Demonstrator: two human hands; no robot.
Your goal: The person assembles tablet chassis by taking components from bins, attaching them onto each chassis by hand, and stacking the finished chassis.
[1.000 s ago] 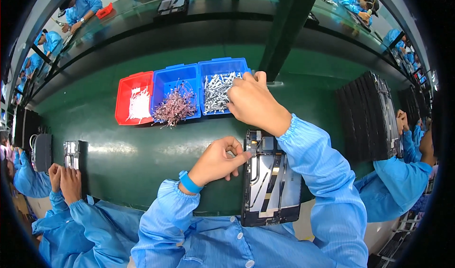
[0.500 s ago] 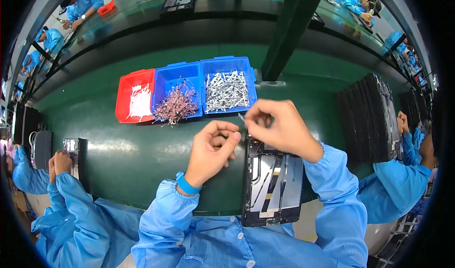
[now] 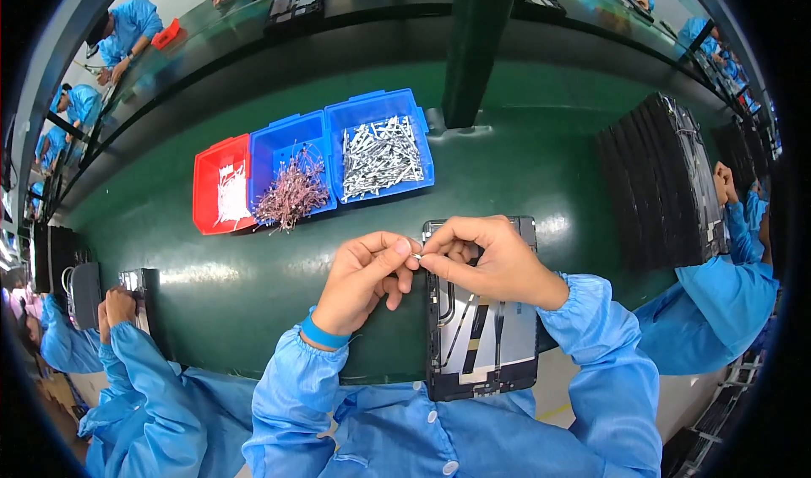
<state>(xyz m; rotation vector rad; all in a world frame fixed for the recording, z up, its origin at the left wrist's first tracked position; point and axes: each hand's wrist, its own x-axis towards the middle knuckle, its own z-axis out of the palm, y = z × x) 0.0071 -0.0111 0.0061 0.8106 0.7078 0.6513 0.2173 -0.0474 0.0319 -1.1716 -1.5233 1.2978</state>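
Small silver-white piece (image 3: 417, 257) at the fingertips, between the two hands, mostly covered by fingers; a pale sliver shows, its full shape hidden. Right hand (image 3: 498, 263): thumb and index pinched narrow on the piece. Left hand (image 3: 359, 279), blue band (image 3: 323, 334) at wrist: thumb and index drawn close at the piece's other end; cannot tell whether they grip it or only touch.

Piece sits above the upper left edge of an open tablet-like device (image 3: 481, 334), black-framed, pale panel with dark strips, lying near the close edge of the green desk (image 3: 245, 309). Right hand covers part of the device's upper end. Faint marks on the pale panel, too small to read.

Beyond the hands, three bins side by side: red bin (image 3: 203, 191) with white slim pieces; middle blue bin (image 3: 269, 144), pinkish wires spilling over its front; right blue bin (image 3: 363, 111), loose silver-white strips. Far right: upright row of black slabs (image 3: 650, 187).
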